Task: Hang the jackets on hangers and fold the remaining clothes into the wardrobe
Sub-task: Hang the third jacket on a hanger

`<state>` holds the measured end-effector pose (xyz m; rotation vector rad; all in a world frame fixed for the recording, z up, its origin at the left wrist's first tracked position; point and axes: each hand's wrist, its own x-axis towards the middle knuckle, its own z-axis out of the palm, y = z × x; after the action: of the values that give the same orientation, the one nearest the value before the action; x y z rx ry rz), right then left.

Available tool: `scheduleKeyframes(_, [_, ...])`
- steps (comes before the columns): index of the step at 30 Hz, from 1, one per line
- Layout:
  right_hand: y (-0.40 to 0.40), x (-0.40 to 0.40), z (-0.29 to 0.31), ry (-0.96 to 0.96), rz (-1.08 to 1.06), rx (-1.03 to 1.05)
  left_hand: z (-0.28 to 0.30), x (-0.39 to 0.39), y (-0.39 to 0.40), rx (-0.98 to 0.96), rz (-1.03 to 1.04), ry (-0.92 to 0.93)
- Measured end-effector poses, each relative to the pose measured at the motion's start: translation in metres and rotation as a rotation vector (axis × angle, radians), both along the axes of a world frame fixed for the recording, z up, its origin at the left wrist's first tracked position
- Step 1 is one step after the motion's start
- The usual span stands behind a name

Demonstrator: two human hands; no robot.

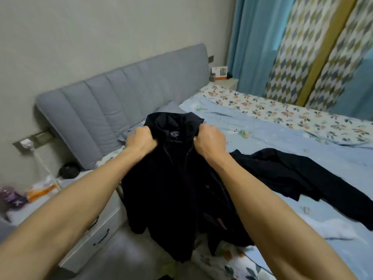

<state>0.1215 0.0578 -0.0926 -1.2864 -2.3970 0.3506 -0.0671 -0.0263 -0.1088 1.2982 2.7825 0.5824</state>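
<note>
I hold a black jacket [171, 190] up in front of me over the near edge of the bed. My left hand [141, 141] grips its collar on the left side, and my right hand [210, 141] grips the collar on the right. A small pale logo shows inside the neck between my fists. The jacket's body hangs down between my forearms, its hem reaching the bed's edge. Another dark garment [298, 174] lies spread out on the bed to the right. No hanger and no wardrobe are in view.
The bed [272, 136] has a light blue sheet and a floral quilt [282, 112], with a grey padded headboard [113, 102] behind. A white bedside cabinet [101, 229] with clutter stands at the left. Blue and patterned curtains [302, 47] hang at the right.
</note>
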Motion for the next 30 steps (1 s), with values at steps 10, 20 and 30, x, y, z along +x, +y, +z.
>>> scheduleKeyframes(10, [-0.048,-0.034,0.103,0.126,0.095,0.110,0.107,-0.016,-0.067,0.283,0.162,0.017])
scheduleKeyframes(20, [-0.073,-0.070,0.121,0.406,0.093,0.198,0.130,-0.040,-0.114,0.532,0.194,0.039])
scheduleKeyframes(30, [-0.092,-0.093,0.068,0.235,0.200,-0.058,0.071,-0.080,-0.151,0.358,0.239,-0.032])
